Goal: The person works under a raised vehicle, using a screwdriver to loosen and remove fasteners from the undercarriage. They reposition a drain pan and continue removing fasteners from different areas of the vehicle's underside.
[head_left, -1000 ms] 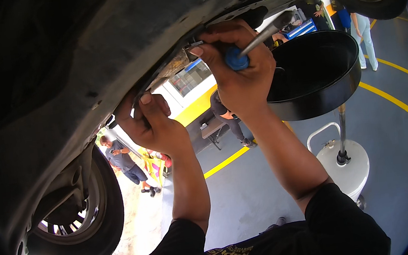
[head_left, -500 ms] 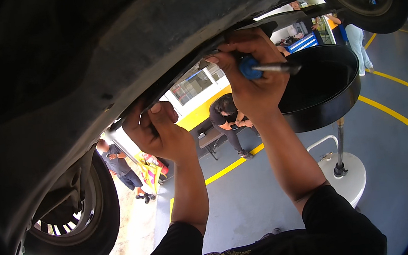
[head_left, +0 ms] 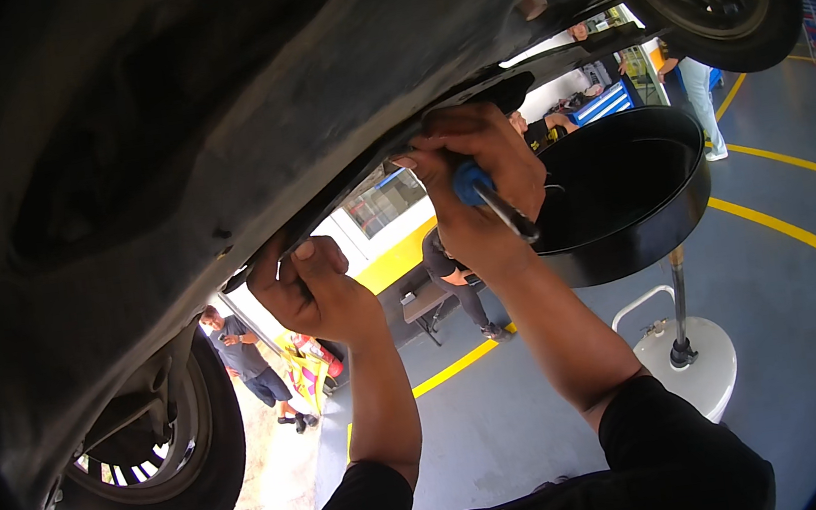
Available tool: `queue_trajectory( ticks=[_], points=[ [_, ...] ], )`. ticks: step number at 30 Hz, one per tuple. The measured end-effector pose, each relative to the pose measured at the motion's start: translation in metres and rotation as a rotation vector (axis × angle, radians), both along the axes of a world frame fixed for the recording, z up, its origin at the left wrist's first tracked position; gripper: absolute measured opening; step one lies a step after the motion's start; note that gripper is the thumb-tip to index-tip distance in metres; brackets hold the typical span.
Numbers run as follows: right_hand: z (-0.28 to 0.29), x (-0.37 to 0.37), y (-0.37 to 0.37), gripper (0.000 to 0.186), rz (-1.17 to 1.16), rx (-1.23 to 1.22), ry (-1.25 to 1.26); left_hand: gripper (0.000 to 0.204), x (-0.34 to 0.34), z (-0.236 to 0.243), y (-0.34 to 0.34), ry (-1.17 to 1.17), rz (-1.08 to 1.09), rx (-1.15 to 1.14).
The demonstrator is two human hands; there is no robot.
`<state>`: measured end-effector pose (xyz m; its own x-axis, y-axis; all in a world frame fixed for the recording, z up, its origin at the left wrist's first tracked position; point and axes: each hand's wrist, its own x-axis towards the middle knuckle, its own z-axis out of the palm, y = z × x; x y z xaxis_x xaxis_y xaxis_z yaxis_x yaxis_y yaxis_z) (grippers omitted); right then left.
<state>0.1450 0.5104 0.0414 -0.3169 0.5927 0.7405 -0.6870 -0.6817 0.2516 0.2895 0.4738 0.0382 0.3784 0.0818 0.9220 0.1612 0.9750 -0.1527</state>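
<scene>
Overhead spans the dark underside of a raised car (head_left: 169,191), with the edge of a black underbody panel (head_left: 340,184) running along it. My left hand (head_left: 316,291) is closed, thumb and fingers pinched on that edge. Farther right, my right hand (head_left: 485,181) reaches up to the same edge with thumb and forefinger. Tucked in its palm is a blue-handled tool (head_left: 501,206) with a metal shaft pointing down and right. Its exact kind is unclear, and the fingertips are partly hidden against the panel.
Beside my right forearm stands a black drain pan (head_left: 620,256) on a pole above a white tank (head_left: 687,364). Wheels hang at lower left (head_left: 150,466) and upper right (head_left: 733,16). People stand or sit behind, near a bench (head_left: 424,304) and a blue tool cabinet (head_left: 602,104).
My right hand has shifted slightly left and down in the picture, and the tool's shaft now tilts more steeply downward. The left hand stays at the panel edge. The view has shifted slightly.
</scene>
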Motion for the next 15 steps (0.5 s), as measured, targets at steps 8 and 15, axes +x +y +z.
queue_trajectory(
  ticks=[8,15],
  points=[
    [0.009,-0.003,-0.012,0.023,-0.097,-0.209,0.006,0.021,-0.001,-0.003,-0.001,0.024,-0.003,0.023],
    [0.005,-0.010,0.001,0.021,0.007,0.001,0.025,0.019,0.001,-0.008,-0.010,0.001,-0.011,-0.027]
  ],
)
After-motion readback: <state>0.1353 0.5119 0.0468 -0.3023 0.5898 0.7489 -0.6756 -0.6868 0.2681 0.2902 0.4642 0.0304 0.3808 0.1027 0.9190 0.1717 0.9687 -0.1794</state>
